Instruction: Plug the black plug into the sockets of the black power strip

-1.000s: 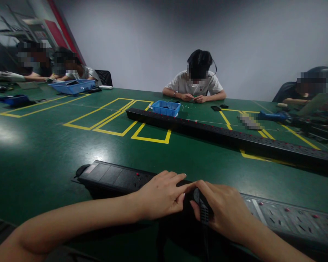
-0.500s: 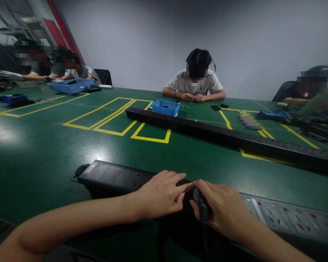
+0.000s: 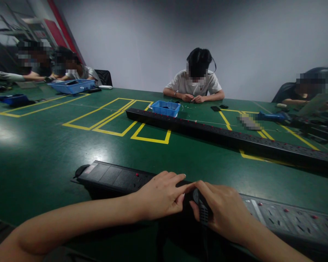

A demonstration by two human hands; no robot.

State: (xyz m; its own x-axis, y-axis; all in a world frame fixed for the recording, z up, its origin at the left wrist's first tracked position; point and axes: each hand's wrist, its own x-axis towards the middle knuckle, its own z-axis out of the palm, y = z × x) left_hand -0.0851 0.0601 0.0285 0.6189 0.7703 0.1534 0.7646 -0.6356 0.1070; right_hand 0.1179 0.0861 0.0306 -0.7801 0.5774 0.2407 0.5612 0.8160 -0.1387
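Head view: my right hand grips a black plug at the long power strip on the green table. My left hand rests on the strip, its fingertips meeting the plug. I cannot tell whether it grips anything.

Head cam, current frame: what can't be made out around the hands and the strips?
Black plug: head view, the right hand wraps it, so whether it sits in a socket is hidden.
Near power strip: the left hand covers its middle, and its right end is cut off by the frame edge.
Blue bin: its contents are too small to tell.
Grey item, far right: pixelated.
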